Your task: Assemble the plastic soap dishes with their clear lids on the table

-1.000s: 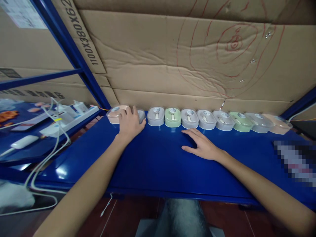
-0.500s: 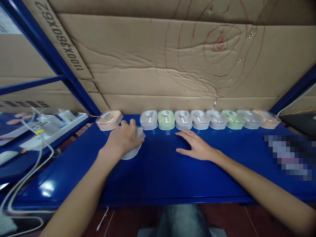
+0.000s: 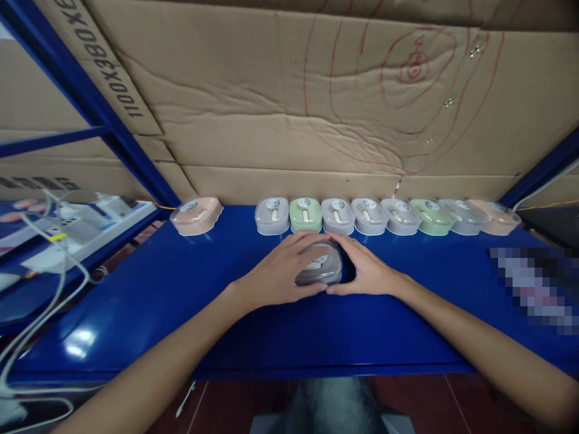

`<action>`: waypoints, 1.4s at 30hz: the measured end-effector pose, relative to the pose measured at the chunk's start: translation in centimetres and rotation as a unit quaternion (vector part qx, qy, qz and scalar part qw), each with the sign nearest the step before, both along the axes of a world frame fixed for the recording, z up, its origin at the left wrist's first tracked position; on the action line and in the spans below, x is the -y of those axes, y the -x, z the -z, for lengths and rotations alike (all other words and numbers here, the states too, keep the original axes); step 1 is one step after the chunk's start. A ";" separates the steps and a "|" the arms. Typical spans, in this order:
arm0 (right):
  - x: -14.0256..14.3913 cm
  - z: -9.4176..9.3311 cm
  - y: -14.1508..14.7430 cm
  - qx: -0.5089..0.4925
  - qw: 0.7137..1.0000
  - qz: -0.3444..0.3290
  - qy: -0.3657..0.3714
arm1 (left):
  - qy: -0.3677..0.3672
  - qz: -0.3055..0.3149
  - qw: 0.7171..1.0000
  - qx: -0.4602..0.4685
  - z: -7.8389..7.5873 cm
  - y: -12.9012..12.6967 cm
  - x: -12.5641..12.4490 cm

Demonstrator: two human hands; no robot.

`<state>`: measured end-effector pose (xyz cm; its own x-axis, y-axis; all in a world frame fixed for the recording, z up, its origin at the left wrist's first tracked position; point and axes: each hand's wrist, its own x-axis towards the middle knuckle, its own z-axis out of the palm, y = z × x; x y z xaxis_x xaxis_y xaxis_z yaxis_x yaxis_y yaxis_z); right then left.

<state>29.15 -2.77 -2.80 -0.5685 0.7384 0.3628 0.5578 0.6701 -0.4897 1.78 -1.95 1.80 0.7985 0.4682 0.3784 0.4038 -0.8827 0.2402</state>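
A grey lidded plastic box (image 3: pixel 332 265) with a clear cover and a round label is on the blue table in front of me. My left hand (image 3: pixel 280 271) wraps round its left side, with fingers behind and thumb along the front edge, hiding much of it. My right hand (image 3: pixel 368 268) curves round the right side; its fingertips and thumb tip meet the box's back and front corners, with a gap at the palm. Behind them stands a row of similar boxes, among them a green box (image 3: pixel 306 215) and another grey box (image 3: pixel 338 217).
A peach box (image 3: pixel 196 216) stands apart at the left back, against the cardboard wall (image 3: pixel 248 132). Another peach box (image 3: pixel 495 217) ends the row at right. White cables and a power strip (image 3: pixel 85 235) lie on the left. A pixelated patch covers something at right.
My left hand has slid the grey box rightward from the left of the table to my right hand. The right hand stayed nearly in place and now touches the box.
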 end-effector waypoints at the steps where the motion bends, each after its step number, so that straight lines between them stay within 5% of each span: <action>1: 0.0 0.1 0.0 -0.006 1.000 0.000 0.002 | -0.002 0.006 1.000 0.006 0.1 0.0 0.0; 12: -0.1 -0.6 0.0 -0.034 0.999 0.012 -0.014 | 0.155 -0.043 0.986 0.040 1.8 1.4 -1.3; 20: -0.1 -1.0 0.0 -0.037 0.998 -0.036 -0.022 | 0.145 -0.043 0.985 0.083 3.4 1.0 -1.6; 42: -0.7 -1.3 -0.4 -0.171 0.984 -0.033 0.046 | 0.157 -0.047 0.982 0.095 3.1 0.6 -1.2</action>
